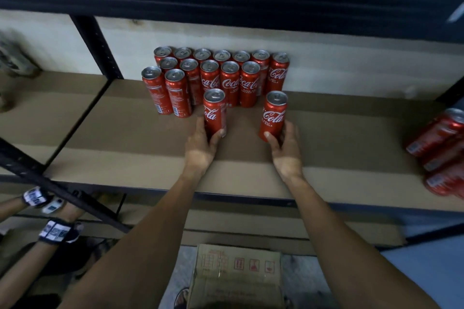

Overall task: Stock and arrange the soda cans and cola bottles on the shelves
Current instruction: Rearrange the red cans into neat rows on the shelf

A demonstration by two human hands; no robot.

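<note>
Many cans already stand at the shelf's back edge, while the left hand and right hand each grasp one more can, left can, right can, to add.

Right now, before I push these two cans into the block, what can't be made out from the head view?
Head view:
Bases of left can and right can: covered by the left hand and right hand; resting or lifted unclear.
Right-edge cans: cut off by frame, blurred; count unknown.
Back-row cans: labels hidden by front rows.
Far-left object: too blurred to identify.
</note>
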